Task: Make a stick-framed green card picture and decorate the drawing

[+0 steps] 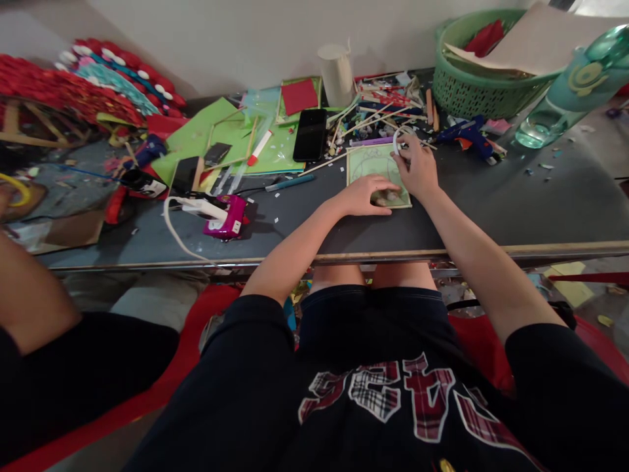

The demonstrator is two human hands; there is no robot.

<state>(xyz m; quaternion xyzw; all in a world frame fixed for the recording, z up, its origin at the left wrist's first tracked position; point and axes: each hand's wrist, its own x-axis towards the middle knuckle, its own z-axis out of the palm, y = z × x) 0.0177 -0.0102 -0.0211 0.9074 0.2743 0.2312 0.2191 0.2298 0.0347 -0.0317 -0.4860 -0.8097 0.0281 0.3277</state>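
Note:
A pale green square card (358, 164) with thin drawn lines and a light border lies on the dark table. My left hand (367, 195) rests on its lower part, fingers spread and pointing right. At the card's upper right corner, my right hand (417, 162) has its fingers curled round a white ring (396, 141), which looks like a roll of tape or a loop. A purple stick (372, 141) lies just above the card.
A phone (309, 135), craft sticks and scraps lie behind the card. Right of them are a blue glue gun (472, 136), a green basket (472, 92) and a bottle (555, 108). A magenta power adapter (227, 217) stands left. Another person's arm (29, 288) is at far left.

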